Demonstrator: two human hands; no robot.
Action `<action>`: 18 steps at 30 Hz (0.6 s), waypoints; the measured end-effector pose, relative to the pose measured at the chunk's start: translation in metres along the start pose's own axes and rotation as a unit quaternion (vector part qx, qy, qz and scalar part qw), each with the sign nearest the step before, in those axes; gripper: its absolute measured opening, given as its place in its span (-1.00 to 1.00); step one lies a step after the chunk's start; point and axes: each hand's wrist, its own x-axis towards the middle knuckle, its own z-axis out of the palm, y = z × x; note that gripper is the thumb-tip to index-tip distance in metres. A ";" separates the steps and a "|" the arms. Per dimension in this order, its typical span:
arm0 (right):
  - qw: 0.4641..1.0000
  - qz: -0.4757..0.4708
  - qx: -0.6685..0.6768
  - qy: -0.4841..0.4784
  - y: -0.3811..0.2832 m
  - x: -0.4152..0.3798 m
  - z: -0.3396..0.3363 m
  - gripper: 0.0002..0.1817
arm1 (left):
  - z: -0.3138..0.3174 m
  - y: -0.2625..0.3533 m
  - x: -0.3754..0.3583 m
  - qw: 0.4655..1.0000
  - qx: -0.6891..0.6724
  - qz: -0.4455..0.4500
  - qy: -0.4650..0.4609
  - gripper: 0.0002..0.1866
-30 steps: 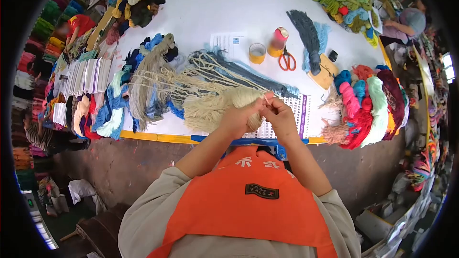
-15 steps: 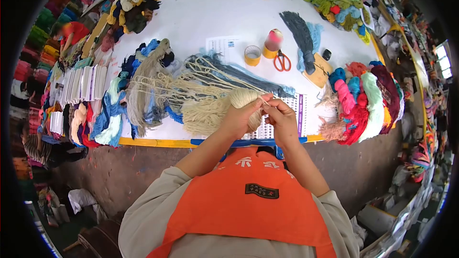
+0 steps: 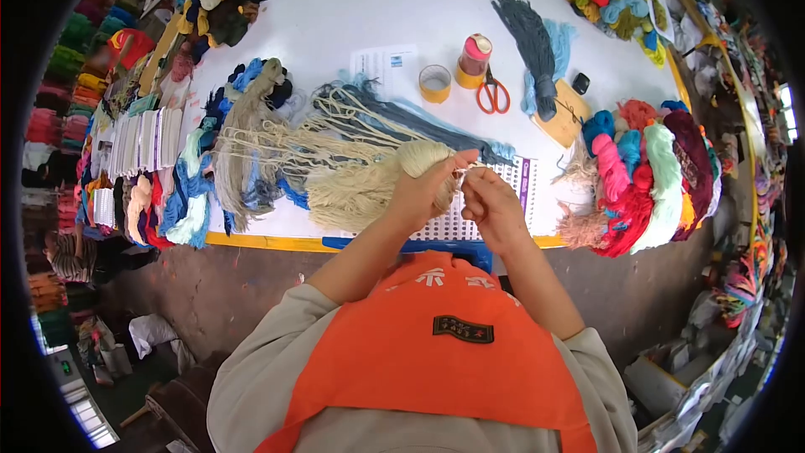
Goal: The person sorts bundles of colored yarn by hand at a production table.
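A skein of cream yarn [image 3: 356, 200] lies at the front of the table, its loose strands fanning out to the left. My left hand [image 3: 423, 193] is wrapped around its folded right end, with the thumb and index finger toward the upper right. Close beside it, my right hand [image 3: 496, 211] has its fingers curled in and pinches cream strands near the left fingertips. Under both hands lies a white card with rows of dots and a purple strip [image 3: 525, 186]. Dark grey-blue yarn [image 3: 411, 130] stretches just behind the cream skein.
Behind my hands stand a tape roll [image 3: 435, 84], a pink-topped cone [image 3: 475, 57] and orange-handled scissors [image 3: 493, 96]. Coloured skeins [image 3: 662, 184] pile up at the right, more yarn [image 3: 251, 117] at the left. A grey-blue hank [image 3: 530, 50] lies farther back near a small tan booklet [image 3: 563, 122].
My right hand has shifted slightly down, and its fingers are more curled. The left hand keeps its hold on the cream skein. The whole view has tilted a little.
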 end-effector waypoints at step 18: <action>0.837 -0.258 -0.068 0.477 -0.147 -0.086 -0.366 -0.89 | -0.325 0.095 -0.014 0.893 -0.313 0.127 0.297 -0.91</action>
